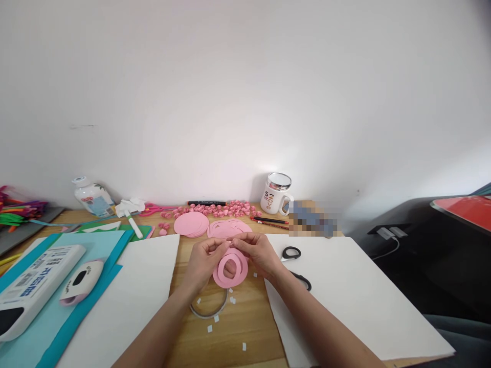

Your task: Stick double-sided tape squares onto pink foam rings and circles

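A strip of pink paper cut as a spiral point(241, 278) hangs in loops below my fingers, over the wooden table. My left hand point(202, 259) pinches its upper end from the left. From the right, my right hand point(261, 251) pinches the same end, the fingertips of both hands nearly meeting. The exact pinch point is partly hidden by the fingers. Just beyond my hands lie pink paper discs point(191, 225) and more cut pink spirals point(233, 225). A roll of tape point(209, 315) lies beneath my left wrist, with small white scraps point(209, 328) around it.
Small rolled pink pieces point(238, 208), a black marker point(207, 203) and a white mug point(271, 201) line the wall. White sheets point(345, 291) flank me; black-handled scissors point(292, 253) lie under my right forearm. Left are teal sheets point(97, 243), a white box point(42, 286) and a bottle point(92, 197).
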Demonstrator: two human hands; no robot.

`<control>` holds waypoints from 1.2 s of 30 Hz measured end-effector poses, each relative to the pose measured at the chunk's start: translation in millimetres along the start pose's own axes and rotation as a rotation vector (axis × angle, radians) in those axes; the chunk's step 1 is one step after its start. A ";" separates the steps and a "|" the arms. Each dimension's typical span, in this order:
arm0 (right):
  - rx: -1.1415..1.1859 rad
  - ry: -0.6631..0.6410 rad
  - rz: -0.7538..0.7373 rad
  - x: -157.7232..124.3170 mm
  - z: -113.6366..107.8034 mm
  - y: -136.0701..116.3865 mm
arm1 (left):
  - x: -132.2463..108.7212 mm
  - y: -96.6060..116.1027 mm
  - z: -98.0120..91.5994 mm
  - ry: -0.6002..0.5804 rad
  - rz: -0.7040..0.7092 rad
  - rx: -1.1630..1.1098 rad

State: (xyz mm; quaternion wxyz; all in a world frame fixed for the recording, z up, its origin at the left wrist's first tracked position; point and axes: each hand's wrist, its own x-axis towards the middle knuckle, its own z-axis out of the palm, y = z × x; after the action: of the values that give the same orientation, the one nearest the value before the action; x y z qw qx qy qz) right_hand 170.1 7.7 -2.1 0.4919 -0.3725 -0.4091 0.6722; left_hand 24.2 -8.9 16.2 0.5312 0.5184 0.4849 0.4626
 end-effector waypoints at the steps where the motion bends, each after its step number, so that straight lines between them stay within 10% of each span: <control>1: 0.009 -0.005 -0.007 0.1 -0.2 0.3 | 0.0 0.0 0.0 -0.005 0.003 0.002; 36: -0.047 0.129 -0.031 2.0 -3.8 1.4 | -0.5 -4.4 -0.4 -0.028 0.014 0.067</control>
State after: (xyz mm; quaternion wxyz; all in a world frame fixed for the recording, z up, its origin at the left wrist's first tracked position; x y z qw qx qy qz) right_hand 172.6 10.0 -5.0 0.5188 -0.4203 -0.3980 0.6291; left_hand 23.8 -9.5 11.8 0.5169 0.5456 0.4892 0.4425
